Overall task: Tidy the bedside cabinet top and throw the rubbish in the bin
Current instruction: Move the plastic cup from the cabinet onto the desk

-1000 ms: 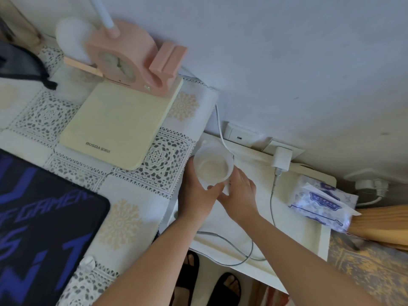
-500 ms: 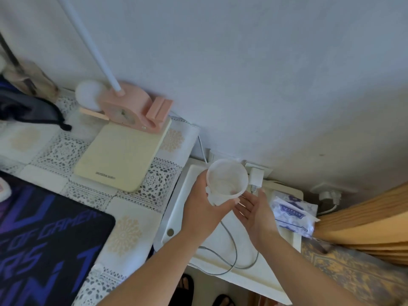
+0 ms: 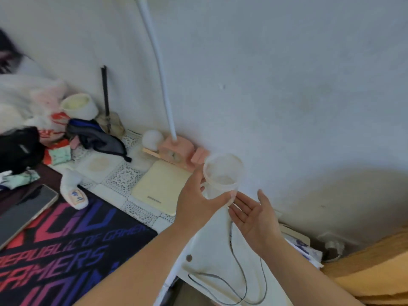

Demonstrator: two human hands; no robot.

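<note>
My left hand (image 3: 198,200) grips a clear plastic cup (image 3: 223,173) by its lower side and holds it up in the air, mouth toward me, in front of the wall. My right hand (image 3: 254,214) is just right of the cup's base, palm up, fingers spread, holding nothing. Below them is the white bedside cabinet top (image 3: 212,257) with a grey cable (image 3: 231,286) looped across it. A blue-and-white tissue pack (image 3: 306,250) lies at its far right, partly hidden by my right forearm.
A desk with a lace-patterned cloth (image 3: 123,180) adjoins the cabinet on the left, carrying a cream pad (image 3: 161,186), a pink lamp base with clock (image 3: 176,151), a phone (image 3: 24,213), a gaming mat (image 3: 66,250) and piled clutter (image 3: 44,129). A wooden bed frame (image 3: 375,266) stands at right.
My left hand has raised the cup off the cabinet top. My right hand has let go of it and turned palm up. The view has tilted up and left.
</note>
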